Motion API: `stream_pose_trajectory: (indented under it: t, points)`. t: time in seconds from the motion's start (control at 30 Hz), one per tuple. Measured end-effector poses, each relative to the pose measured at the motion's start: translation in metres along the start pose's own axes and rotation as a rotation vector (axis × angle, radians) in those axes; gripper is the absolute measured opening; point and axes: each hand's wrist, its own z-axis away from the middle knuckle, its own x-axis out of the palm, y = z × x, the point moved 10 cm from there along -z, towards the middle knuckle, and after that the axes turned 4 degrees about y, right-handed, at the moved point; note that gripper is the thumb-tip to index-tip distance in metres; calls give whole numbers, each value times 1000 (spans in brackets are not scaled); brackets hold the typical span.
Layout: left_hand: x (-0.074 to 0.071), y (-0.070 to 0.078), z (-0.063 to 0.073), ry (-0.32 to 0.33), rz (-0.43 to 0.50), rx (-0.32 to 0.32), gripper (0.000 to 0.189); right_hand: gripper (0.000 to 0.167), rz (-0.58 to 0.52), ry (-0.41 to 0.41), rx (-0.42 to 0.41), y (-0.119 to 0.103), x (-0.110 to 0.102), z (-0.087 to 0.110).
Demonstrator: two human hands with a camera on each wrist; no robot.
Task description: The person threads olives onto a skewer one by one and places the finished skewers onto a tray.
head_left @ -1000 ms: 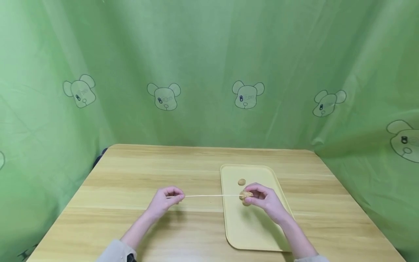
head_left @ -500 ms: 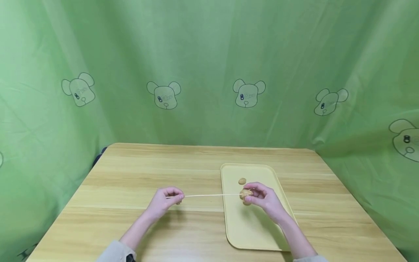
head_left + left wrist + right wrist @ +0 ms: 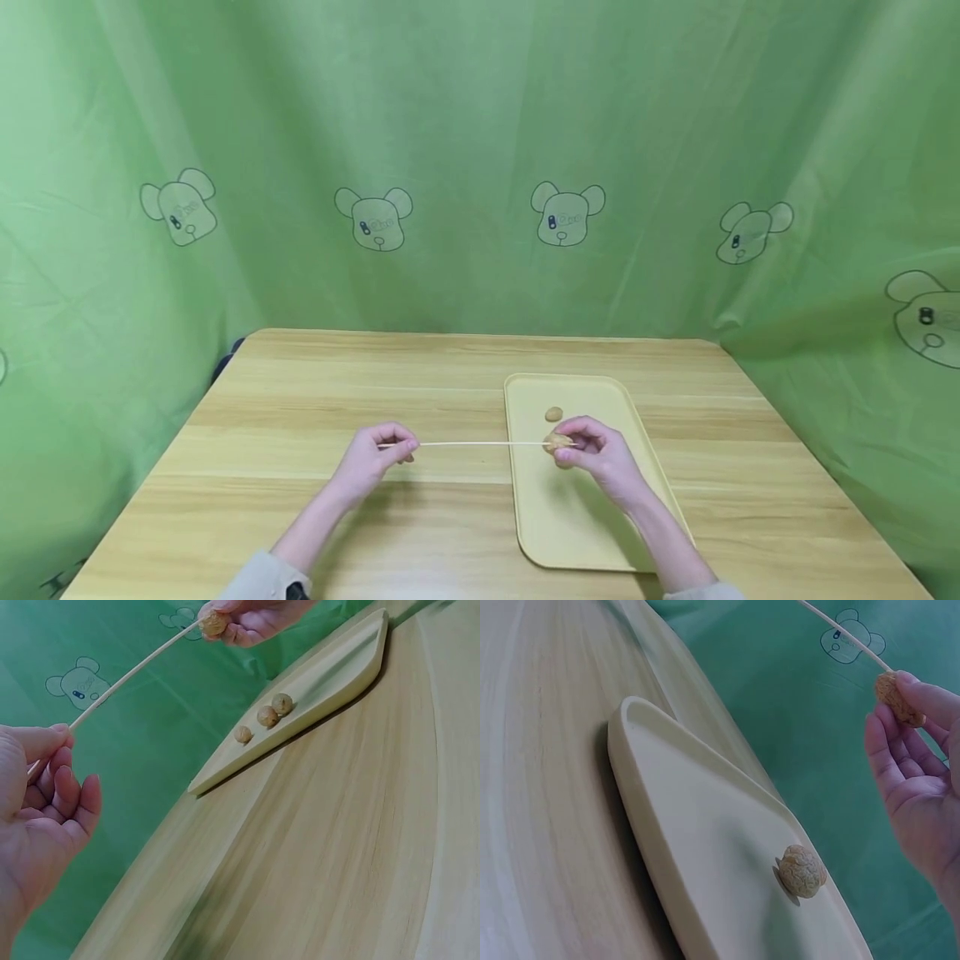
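Note:
Between thumb and fingertips, my left hand [image 3: 377, 454] pinches a thin wooden skewer [image 3: 480, 443] near its left end. The skewer runs level to the right, into a wrinkled brown fried ball [image 3: 556, 442]. My right hand [image 3: 603, 457] grips that fried ball by its sides, above the tray; a pale tip shows at the ball's right side. In the right wrist view the skewer enters the top of the held ball [image 3: 898, 700]. On the tray lie more fried balls, three of them visible in the left wrist view, including a middle ball [image 3: 268, 716].
A pale yellow tray [image 3: 592, 533] with a low rim lies right of centre on the wood-grain table [image 3: 300, 392]. Behind and around the table hangs a green curtain [image 3: 465, 283] with printed bear heads.
Both hands have shifted very slightly to the left, with the skewer and the fried ball. The skewer now sits closer to level; both grips look the same.

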Motion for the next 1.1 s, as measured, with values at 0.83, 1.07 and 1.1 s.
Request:
stream_pose_trajectory:
  t: [0.83,1.07,1.1]
  points:
    - [14,8,-5,7,39,26,14,35,-133,56,23,1,13,-6]
    - [18,13,-4,-9,22,16,15,31,-144,51,-1,3,17,-7]
    - [19,14,-4,-12,20,18,15,32,-152,44,-14,2,18,-7]
